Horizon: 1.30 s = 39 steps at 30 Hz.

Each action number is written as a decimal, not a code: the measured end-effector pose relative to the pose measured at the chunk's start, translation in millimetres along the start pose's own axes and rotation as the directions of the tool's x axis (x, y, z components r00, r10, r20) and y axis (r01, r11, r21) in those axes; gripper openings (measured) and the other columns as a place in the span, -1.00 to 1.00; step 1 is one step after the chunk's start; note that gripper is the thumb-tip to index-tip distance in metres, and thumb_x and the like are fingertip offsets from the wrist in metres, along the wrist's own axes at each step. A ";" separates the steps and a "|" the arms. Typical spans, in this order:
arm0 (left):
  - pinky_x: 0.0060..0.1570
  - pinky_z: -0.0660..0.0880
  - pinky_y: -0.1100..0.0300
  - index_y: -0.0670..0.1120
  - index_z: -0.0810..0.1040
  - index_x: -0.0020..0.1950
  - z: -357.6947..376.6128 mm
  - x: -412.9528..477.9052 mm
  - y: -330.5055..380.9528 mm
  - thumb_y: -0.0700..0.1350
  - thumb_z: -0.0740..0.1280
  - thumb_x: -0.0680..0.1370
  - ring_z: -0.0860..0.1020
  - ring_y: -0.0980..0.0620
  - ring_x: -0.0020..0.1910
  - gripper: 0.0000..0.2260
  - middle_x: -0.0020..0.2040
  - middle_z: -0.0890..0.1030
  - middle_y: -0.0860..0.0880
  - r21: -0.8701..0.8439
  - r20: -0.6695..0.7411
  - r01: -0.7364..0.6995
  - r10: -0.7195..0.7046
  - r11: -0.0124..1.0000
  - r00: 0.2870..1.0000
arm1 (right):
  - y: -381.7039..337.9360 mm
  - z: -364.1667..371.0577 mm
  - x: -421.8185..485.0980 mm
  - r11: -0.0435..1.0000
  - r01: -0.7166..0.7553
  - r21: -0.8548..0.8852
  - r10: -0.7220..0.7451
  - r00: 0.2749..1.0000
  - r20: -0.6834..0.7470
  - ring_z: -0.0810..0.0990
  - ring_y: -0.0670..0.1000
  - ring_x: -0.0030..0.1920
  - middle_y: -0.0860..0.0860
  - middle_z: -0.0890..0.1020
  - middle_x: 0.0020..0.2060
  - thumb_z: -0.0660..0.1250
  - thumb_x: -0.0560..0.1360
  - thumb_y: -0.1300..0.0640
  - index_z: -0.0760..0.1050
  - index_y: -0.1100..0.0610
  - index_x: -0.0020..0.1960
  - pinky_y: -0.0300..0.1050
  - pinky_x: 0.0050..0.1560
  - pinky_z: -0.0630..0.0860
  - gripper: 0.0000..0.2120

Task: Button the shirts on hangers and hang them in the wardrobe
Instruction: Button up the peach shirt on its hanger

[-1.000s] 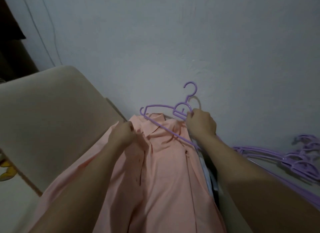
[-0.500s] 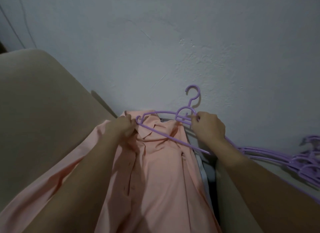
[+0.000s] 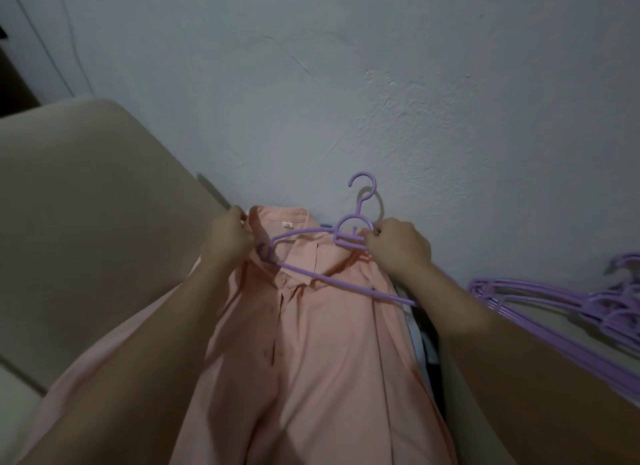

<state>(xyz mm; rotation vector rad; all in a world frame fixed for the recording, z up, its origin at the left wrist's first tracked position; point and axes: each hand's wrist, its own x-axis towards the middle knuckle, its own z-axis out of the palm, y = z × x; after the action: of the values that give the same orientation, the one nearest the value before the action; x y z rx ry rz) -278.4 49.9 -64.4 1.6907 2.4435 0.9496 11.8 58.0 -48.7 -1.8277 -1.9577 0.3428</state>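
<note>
A peach-pink shirt (image 3: 311, 343) lies front up on a beige surface, collar toward the wall. A purple plastic hanger (image 3: 332, 277) lies across its collar, hook pointing up at the wall. My left hand (image 3: 227, 238) grips the shirt's left collar and shoulder edge, where the hanger's left end sits. My right hand (image 3: 398, 245) pinches the hanger just below its hook. The placket shows a button near the collar; lower down the front looks open.
A pile of several purple hangers (image 3: 568, 309) lies to the right on the same surface. The pale wall (image 3: 381, 101) stands right behind the shirt. A beige cushioned surface (image 3: 86, 205) stretches to the left. Darker clothes (image 3: 424, 343) peek out under the shirt's right edge.
The collar has been pulled open, showing the inner label. The hanger's left end has moved down into the neck opening. My left hand shifted up to the collar edge.
</note>
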 end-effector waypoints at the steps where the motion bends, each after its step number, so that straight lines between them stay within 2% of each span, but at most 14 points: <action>1: -0.06 0.50 -0.01 -0.17 0.56 0.08 -2.4 -2.0 0.4 -0.15 0.27 0.60 0.61 -0.30 0.00 -0.86 -0.02 0.66 -0.27 -0.019 -0.004 -0.003 0.003 1.000 1.000 | -1.5 0.0 -2.1 1.000 0.014 -0.012 -0.014 1.000 0.012 0.61 0.23 0.09 0.18 0.65 0.05 0.20 0.57 -0.07 0.61 0.10 0.05 -0.05 -0.01 0.47 -0.69; 11: -0.14 0.35 0.18 -0.19 0.62 0.10 -11.9 -5.8 15.5 -0.20 0.32 0.58 0.61 -0.18 -0.03 -0.85 -0.10 0.66 -0.16 -0.178 0.020 -0.010 0.014 0.984 1.000 | -15.0 6.0 -5.9 0.991 0.125 -0.039 -0.122 0.991 0.055 0.59 0.21 0.11 0.16 0.65 0.07 0.16 0.62 -0.05 0.59 0.08 0.06 -0.07 -0.03 0.43 -0.71; 14: -0.15 0.45 0.11 -0.15 0.62 0.04 -5.2 -4.5 14.2 -0.16 0.32 0.56 0.60 -0.17 -0.12 -0.88 -0.19 0.62 -0.08 -0.239 0.025 -0.012 0.019 0.971 1.000 | -21.6 17.6 1.9 0.994 0.102 0.048 -0.105 0.992 0.074 0.59 0.21 0.09 0.16 0.65 0.05 0.18 0.61 -0.05 0.59 0.10 0.02 -0.08 -0.05 0.43 -0.71; 20: -0.13 0.52 0.05 -0.10 0.61 0.03 -8.0 -8.5 2.4 -0.16 0.36 0.57 0.59 -0.09 -0.19 -0.93 -0.19 0.64 -0.06 -0.269 0.096 -0.105 0.135 0.957 0.986 | -47.8 57.6 6.1 0.966 0.075 0.248 -0.141 0.955 0.260 0.60 0.18 -0.05 0.09 0.64 -0.10 0.19 0.58 -0.03 0.42 0.04 -0.27 -0.04 -0.08 0.49 -0.72; 23: -0.18 0.50 0.08 -0.11 0.60 0.06 -12.4 -7.2 5.3 -0.17 0.37 0.59 0.51 0.01 -0.27 -0.92 -0.22 0.58 -0.03 -0.317 0.138 -0.112 0.162 0.942 0.977 | -54.6 64.3 8.9 0.963 0.065 0.263 -0.145 0.944 0.298 0.61 0.16 -0.07 0.10 0.65 -0.09 0.19 0.58 0.00 0.53 0.06 -0.11 -0.03 -0.06 0.50 -0.78; 24: -0.21 0.47 0.11 -0.10 0.60 0.07 -13.3 -5.8 8.1 -0.18 0.35 0.59 0.50 0.02 -0.28 -0.92 -0.21 0.58 -0.05 -0.319 0.146 -0.123 0.177 0.940 0.973 | -54.6 63.6 11.3 0.958 0.071 0.279 -0.159 0.938 0.308 0.60 0.16 -0.09 0.10 0.64 -0.12 0.21 0.58 0.01 0.55 0.06 -0.12 -0.05 -0.10 0.47 -0.79; 26: -0.28 0.41 0.17 -0.08 0.61 0.07 -14.6 -0.2 13.5 -0.23 0.29 0.60 0.47 0.03 -0.31 -0.87 -0.20 0.58 -0.07 -0.318 0.137 -0.139 0.191 0.938 0.972 | -52.4 60.2 18.3 0.941 0.064 0.331 -0.176 0.931 0.320 0.55 0.11 -0.21 0.06 0.59 -0.29 0.26 0.57 0.04 0.48 0.08 -0.31 -0.09 -0.21 0.37 -0.71; 29: -0.20 0.44 0.11 -0.07 0.63 0.00 -17.0 7.7 23.7 -0.31 0.21 0.56 0.51 -0.02 -0.27 -0.76 -0.16 0.62 -0.13 -0.341 0.117 -0.102 0.150 0.934 0.982 | -49.3 54.3 23.8 0.901 0.011 0.434 -0.167 0.932 0.323 0.42 -0.05 -0.43 -0.07 0.48 -0.55 0.30 0.55 0.13 0.43 0.08 -0.45 -0.10 -0.31 0.30 -0.62; 31: -0.21 0.41 0.14 -0.06 0.65 -0.06 -19.0 6.6 36.1 -0.32 0.20 0.53 0.53 -0.05 -0.23 -0.73 -0.16 0.65 -0.15 -0.324 0.175 -0.111 0.175 0.939 0.969 | -51.2 58.9 23.3 0.865 -0.038 0.500 -0.155 0.928 0.338 0.36 -0.07 -0.48 -0.10 0.45 -0.62 0.33 0.53 0.16 0.45 0.08 -0.50 -0.11 -0.33 0.28 -0.59; 33: -0.21 0.44 0.23 -0.07 0.67 -0.08 -21.5 -0.2 53.7 -0.32 0.19 0.52 0.57 -0.02 -0.19 -0.71 -0.15 0.68 -0.13 -0.310 0.264 -0.162 0.249 0.937 0.932 | -57.7 70.8 22.2 0.845 -0.029 0.534 -0.168 0.934 0.316 0.42 -0.03 -0.43 -0.10 0.50 -0.55 0.32 0.48 0.13 0.52 0.05 -0.48 -0.10 -0.29 0.34 -0.66; 35: -0.20 0.48 0.33 -0.11 0.67 -0.04 -26.6 -8.0 70.7 -0.34 0.17 0.52 0.60 0.05 -0.18 -0.70 -0.14 0.69 -0.07 -0.317 0.339 -0.189 0.297 0.929 0.893 | -55.7 96.0 31.7 0.840 -0.030 0.542 -0.193 0.916 0.350 0.61 0.07 -0.21 -0.02 0.66 -0.32 0.28 0.36 0.00 0.63 0.00 -0.25 0.04 -0.11 0.53 -0.83; 36: -0.21 0.48 0.32 -0.14 0.67 -0.01 -29.2 -10.1 76.0 -0.35 0.17 0.53 0.60 0.07 -0.19 -0.70 -0.14 0.67 -0.05 -0.337 0.374 -0.180 0.307 0.924 0.875 | -54.0 104.3 36.0 0.828 -0.040 0.559 -0.189 0.919 0.346 0.65 0.09 -0.11 0.01 0.70 -0.22 0.25 0.31 -0.07 0.64 -0.02 -0.15 0.10 0.00 0.57 -0.75; 37: -0.20 0.47 0.30 -0.15 0.66 0.03 -31.1 -9.8 77.5 -0.35 0.17 0.55 0.59 0.07 -0.20 -0.71 -0.13 0.66 -0.05 -0.337 0.395 -0.176 0.309 0.925 0.865 | -54.0 105.2 36.6 0.811 -0.057 0.582 -0.187 0.918 0.350 0.66 0.08 -0.08 0.01 0.71 -0.20 0.25 0.27 -0.10 0.66 -0.04 -0.13 0.11 0.03 0.58 -0.71; 39: -0.11 0.43 0.23 -0.06 0.65 0.07 -34.0 -6.0 74.6 -0.27 0.22 0.57 0.58 -0.01 -0.10 -0.75 -0.07 0.60 -0.03 -0.207 0.388 -0.217 0.284 0.954 0.877 | -64.7 81.1 18.6 0.754 -0.095 0.650 -0.165 0.930 0.327 0.61 -0.05 -0.26 -0.05 0.67 -0.35 0.29 0.25 -0.07 0.65 -0.02 -0.32 -0.06 -0.14 0.52 -0.80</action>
<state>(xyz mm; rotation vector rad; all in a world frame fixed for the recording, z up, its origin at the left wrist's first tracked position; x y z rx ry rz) -224.9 46.0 -2.1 1.9452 1.8644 0.6849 -84.2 79.4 -86.7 -1.3067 -1.7465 1.2719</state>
